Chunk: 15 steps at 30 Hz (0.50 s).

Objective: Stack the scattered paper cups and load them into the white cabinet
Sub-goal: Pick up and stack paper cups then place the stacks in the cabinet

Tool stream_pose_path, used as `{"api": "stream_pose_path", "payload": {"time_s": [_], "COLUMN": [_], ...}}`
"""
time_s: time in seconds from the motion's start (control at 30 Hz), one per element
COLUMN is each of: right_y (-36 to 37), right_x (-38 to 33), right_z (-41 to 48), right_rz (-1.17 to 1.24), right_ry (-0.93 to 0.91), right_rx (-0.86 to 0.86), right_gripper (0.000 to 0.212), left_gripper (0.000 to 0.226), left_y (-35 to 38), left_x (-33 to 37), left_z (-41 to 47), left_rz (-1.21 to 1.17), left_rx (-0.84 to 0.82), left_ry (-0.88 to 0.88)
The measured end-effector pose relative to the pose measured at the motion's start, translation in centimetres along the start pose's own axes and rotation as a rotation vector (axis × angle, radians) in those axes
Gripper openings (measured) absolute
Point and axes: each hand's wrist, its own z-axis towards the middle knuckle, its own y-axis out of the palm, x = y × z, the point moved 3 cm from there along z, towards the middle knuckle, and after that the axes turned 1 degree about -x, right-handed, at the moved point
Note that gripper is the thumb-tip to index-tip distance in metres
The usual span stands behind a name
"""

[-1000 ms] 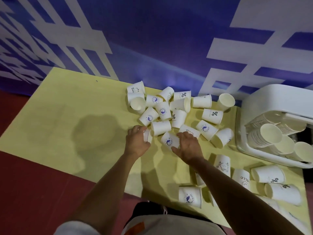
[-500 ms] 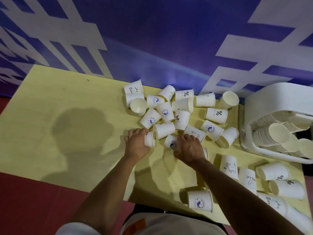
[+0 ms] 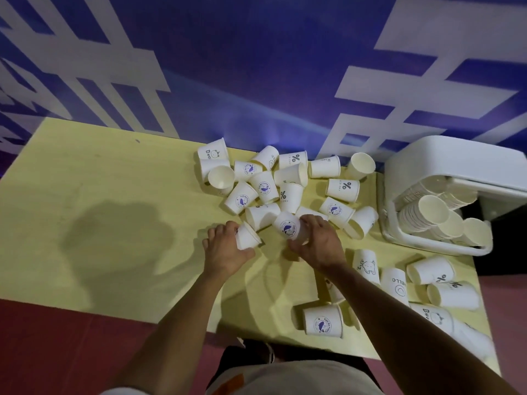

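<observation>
1. Left hand: fingers curled round a plain cup. Right hand: grips a blue-logo cup.
2. Both cups are white, tapered paper, at the near side of the scattered pile by the counter's back edge.
3. Both are tipped sideways. The plain cup's mouth faces the pile.
4. White cabinet, back right corner: stacks lie inside, mouths outward.

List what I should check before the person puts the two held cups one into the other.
1. The left hand grips a white cup: ok.
2. The right hand grips the blue-logo cup: ok.
3. Both mouths face the same way: cannot tell; the right hand hides one.
4. The white cabinet stands open: ok, cup stacks lie inside.
5. All loose cups gathered: not ok, many lie scattered on the table.
</observation>
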Motion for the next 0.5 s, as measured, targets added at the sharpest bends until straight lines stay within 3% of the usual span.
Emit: {"api": "stream_pose_path", "payload": {"time_s": [0.17,0.5], "right_y": [-1.7,-5.2], "right_x": [1.6,5.3], "right_z": [-1.1,-2.9], "right_rz": [0.036,0.104], "right_ry": [0.065,0.158], "right_rx": [0.075,0.14], "right_gripper": [0.059,0.066], "left_gripper": [0.058,0.059], "left_y": [-0.8,-1.6], "left_x": [1.7,6.4], "left_z": [-0.2,-1.9], "left_rz": [-0.095,-0.148], "left_rx": [0.101,0.119], "left_ry": [0.047,0.138]}}
